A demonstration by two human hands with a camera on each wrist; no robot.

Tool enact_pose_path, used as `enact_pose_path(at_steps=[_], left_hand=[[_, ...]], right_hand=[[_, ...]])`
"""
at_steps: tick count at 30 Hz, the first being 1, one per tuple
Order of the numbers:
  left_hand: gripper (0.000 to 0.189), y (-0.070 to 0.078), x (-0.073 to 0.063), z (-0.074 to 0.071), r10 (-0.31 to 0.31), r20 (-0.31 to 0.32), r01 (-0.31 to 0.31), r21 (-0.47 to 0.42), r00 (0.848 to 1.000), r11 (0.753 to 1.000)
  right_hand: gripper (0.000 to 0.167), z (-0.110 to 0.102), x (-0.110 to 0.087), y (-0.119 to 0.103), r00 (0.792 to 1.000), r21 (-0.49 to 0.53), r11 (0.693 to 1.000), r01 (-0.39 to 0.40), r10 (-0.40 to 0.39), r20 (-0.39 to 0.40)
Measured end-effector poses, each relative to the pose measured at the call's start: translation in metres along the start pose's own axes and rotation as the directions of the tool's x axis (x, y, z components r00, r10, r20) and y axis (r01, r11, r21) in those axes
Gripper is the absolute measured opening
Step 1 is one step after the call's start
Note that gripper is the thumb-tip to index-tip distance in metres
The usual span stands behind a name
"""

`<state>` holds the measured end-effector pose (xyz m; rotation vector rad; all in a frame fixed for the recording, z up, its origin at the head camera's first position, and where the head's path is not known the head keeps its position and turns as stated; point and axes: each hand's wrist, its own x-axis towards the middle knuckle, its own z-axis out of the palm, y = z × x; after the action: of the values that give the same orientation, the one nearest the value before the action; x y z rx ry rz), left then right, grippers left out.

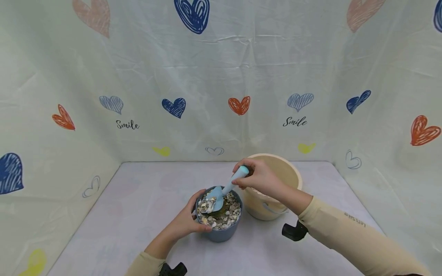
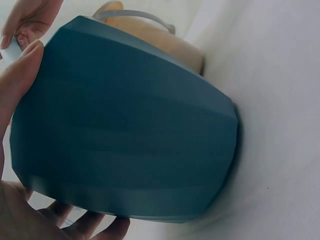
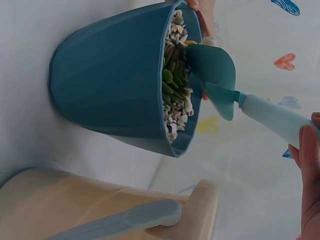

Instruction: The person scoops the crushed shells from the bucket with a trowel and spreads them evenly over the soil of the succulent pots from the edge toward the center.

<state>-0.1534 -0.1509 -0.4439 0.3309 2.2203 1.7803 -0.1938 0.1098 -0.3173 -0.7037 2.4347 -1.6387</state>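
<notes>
A blue faceted flower pot (image 1: 222, 234) stands on the table, filled with pale pebbles (image 1: 230, 218) around a green succulent (image 3: 174, 75). My left hand (image 1: 188, 220) grips the pot from the left, thumb near the front rim and fingers round its far side. Over the pot, my right hand (image 1: 259, 177) holds a small light-blue trowel (image 3: 272, 117) by its handle. The trowel's blade (image 1: 216, 197) tilts down at the left part of the pot's mouth, with pebbles right at its tip.
A cream bucket (image 1: 260, 211) with a grey handle (image 3: 120, 220) stands just right of and behind the pot, under my right forearm. The table (image 1: 145, 199) has a pale cover. A white curtain (image 1: 207, 69) printed with hearts hangs behind and at both sides.
</notes>
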Motion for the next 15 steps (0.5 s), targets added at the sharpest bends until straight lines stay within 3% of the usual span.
enact_pose_path(at_steps=[15], left_hand=[[0.116,0.000,-0.003,0.014,-0.004,-0.099,0.005,0.012,0.995,1.000]], right_hand=[[0.023,-0.004,0.000,-0.003,1.000,-0.014,1.000,-0.003,0.003,-0.029]])
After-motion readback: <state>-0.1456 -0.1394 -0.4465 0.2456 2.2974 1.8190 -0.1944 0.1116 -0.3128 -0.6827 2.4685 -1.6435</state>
